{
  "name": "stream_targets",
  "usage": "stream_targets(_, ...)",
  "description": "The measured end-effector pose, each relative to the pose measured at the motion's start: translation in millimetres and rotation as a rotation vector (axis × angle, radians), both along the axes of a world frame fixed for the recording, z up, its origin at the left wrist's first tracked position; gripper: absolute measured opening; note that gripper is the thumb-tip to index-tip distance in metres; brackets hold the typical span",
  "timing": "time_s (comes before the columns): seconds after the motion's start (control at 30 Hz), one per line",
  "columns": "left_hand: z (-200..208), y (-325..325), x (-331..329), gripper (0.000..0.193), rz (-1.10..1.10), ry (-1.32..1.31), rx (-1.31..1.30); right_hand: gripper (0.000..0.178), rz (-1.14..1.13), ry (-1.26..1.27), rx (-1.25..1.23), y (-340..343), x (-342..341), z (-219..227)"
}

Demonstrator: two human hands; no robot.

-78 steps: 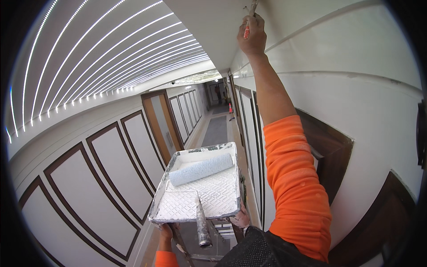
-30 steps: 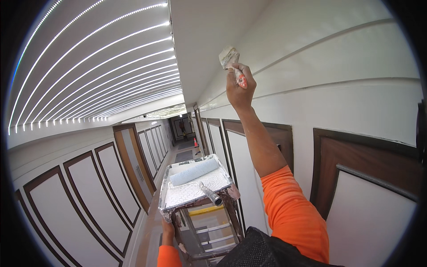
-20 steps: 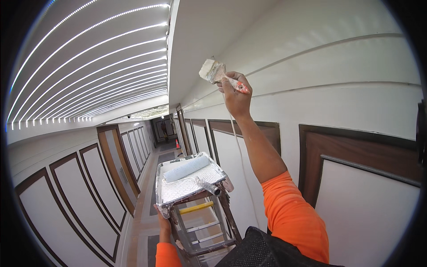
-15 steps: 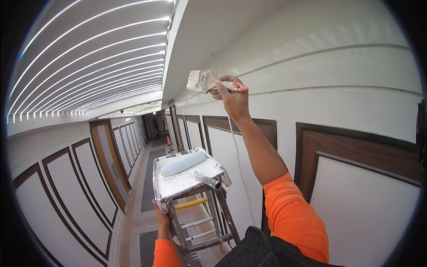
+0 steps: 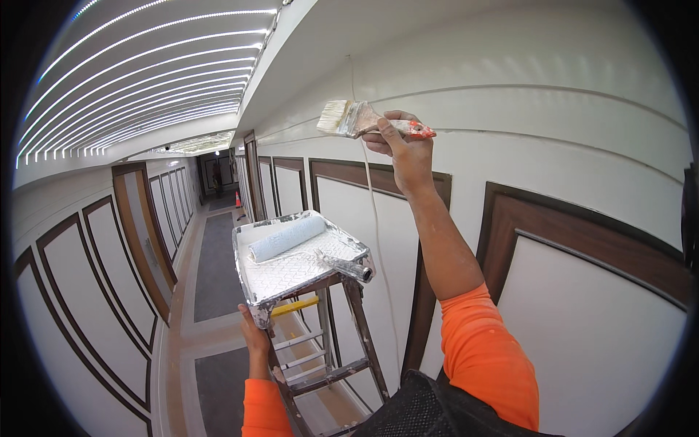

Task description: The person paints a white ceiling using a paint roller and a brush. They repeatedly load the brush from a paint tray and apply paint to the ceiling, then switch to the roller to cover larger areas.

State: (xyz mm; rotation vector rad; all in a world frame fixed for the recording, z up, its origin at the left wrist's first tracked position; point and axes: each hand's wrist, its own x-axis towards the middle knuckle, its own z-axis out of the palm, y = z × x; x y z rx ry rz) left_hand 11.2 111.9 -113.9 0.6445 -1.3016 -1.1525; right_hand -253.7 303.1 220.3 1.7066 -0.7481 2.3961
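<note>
Up near the wall, my right hand [image 5: 408, 149] is closed round the handle of a flat paintbrush [image 5: 344, 119]. Its pale bristles point left, and the red-tipped handle sticks out past my fingers to the right. Below, my left hand [image 5: 255, 339] grips the left side of a stepladder [image 5: 357, 313], just under the tray's near corner; its fingers are partly hidden. A paint-smeared tray [image 5: 277, 284] sits on the ladder's top, slightly tilted in view. Across the tray lies a paint roller [image 5: 287, 239] with a pale blue-white sleeve, its handle resting over the right rim.
A white cable [image 5: 375, 218] hangs down the right wall, behind the brush. Dark wooden frames [image 5: 502, 226] line that wall. Leftward runs a corridor with dark floor panels [image 5: 218, 291], a door [image 5: 142, 233] and an orange cone [image 5: 238, 199] far off. Light strips cross the ceiling.
My view has shifted, so the tray and ladder now appear further left. The brush in my right hand sits slightly further right in view. Both hands keep their holds.
</note>
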Motion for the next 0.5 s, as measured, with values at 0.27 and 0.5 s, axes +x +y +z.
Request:
stream_targets(0.27,-4.8,-8.3,1.6,0.083,-0.044,-0.016,-0.023,0.027,0.102,-0.077,0.119,-23.8,-1.8,-24.8)
stream_targets(0.5,-3.1,-8.6,-3.5,0.08,-0.008,-0.027,-0.021,0.031,0.179,0.072,0.221,-24.3,2.8,-24.6)
